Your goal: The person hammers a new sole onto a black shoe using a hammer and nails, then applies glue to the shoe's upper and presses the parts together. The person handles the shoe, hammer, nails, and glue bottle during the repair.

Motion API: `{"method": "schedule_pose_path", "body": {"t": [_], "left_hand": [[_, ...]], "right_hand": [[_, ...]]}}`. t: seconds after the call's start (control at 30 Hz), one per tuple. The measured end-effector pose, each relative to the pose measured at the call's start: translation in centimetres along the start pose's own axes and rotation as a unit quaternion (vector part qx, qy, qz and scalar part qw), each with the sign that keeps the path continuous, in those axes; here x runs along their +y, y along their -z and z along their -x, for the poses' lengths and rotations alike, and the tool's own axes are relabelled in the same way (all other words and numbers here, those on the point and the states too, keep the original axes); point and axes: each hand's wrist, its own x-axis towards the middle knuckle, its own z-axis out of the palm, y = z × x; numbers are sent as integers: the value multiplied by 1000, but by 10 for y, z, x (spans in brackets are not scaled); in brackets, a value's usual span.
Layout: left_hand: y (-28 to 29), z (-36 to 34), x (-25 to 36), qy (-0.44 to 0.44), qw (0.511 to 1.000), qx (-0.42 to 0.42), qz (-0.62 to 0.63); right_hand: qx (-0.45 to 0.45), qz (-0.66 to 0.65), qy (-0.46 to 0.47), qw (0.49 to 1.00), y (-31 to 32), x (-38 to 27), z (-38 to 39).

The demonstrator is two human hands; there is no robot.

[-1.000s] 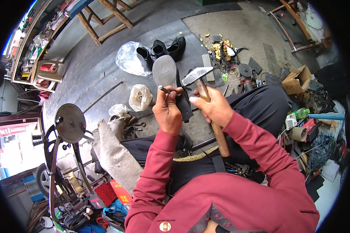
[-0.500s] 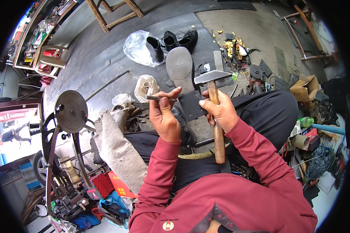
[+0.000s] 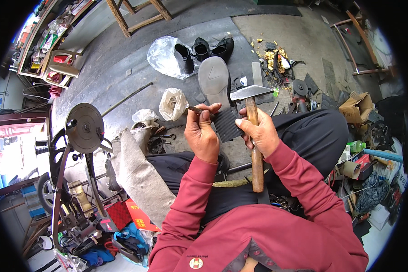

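Observation:
My left hand (image 3: 203, 133) grips a short dark metal rod (image 3: 194, 109) in closed fingers, beside a black ridged rubber pad (image 3: 225, 127). My right hand (image 3: 262, 132) is closed round the wooden handle (image 3: 257, 170) of a hammer, thumb touching the pad's right edge. The steel hammer head (image 3: 251, 92) points crosswise above that hand. An upturned shoe with a grey sole (image 3: 213, 78) is just beyond the pad, its lower end partly hidden.
Black shoes (image 3: 201, 48), plastic bags (image 3: 171, 103), scattered scraps (image 3: 276, 61) and a cardboard box (image 3: 355, 107) lie around the floor. An iron machine with a wheel (image 3: 84, 127) stands left, a wooden frame (image 3: 136, 26) behind. Clutter lines both sides; grey cloth (image 3: 140, 177) covers my left leg.
The rubber pad has turned more into view between my hands. The rod has changed angle in my left fingers, and the hammer handle has swung more upright in my right hand.

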Motion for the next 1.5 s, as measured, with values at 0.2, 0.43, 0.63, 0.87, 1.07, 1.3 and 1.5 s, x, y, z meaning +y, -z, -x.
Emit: {"method": "schedule_pose_path", "body": {"t": [0.2, 0.43, 0.63, 0.87, 1.07, 1.3, 1.5], "left_hand": [[-2, 0, 2, -56, 993, -18, -104], [-5, 3, 2, -107, 980, -49, -161], [-5, 2, 10, -144, 957, -44, -246], [-5, -9, 2, -17, 998, -10, -59], [43, -20, -16, 147, 954, 47, 258], [101, -27, -85, 318, 931, 159, 83], [96, -30, -156, 369, 915, 157, -48]], "right_hand": [[-15, 102, -8, 995, 8, -22, -3], [-95, 331, 256, 903, -9, -145, 22], [-224, 635, 206, 710, -35, -156, 18], [-154, 199, 130, 959, 16, -117, 13], [89, -98, -162, 978, 94, 14, -53], [230, -109, -202, 946, 161, 119, -105], [305, -62, -217, 925, 175, 138, -126]]}}
